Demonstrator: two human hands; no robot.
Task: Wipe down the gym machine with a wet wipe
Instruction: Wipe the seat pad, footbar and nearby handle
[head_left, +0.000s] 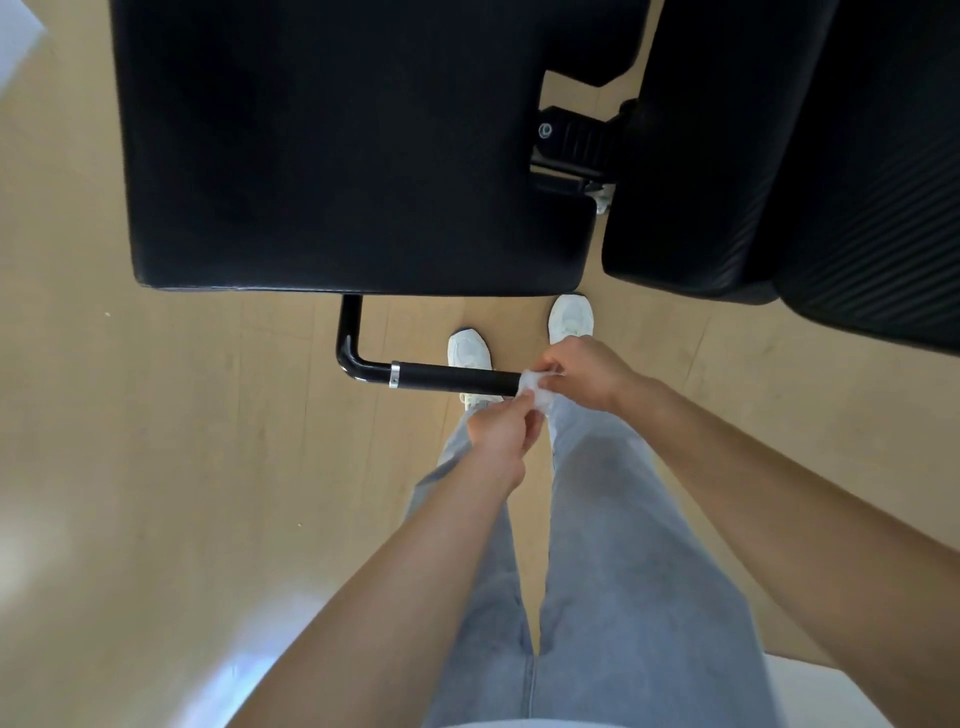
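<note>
A black gym machine fills the top of the view, with a wide padded seat (353, 145) and a bent black handle bar (441, 375) sticking out below the pad's front edge. A crumpled white wet wipe (532, 385) sits at the bar's right end. My left hand (498, 431) pinches the wipe from below. My right hand (582, 371) pinches it from the right, just past the bar's tip. The bar's end is hidden under the wipe.
A second black ribbed pad (810, 171) stands to the right, with a black hinge mechanism (576, 145) between the two pads. Light wooden floor (182, 441) lies all around. My white shoes (470, 353) and grey jeans are below the bar.
</note>
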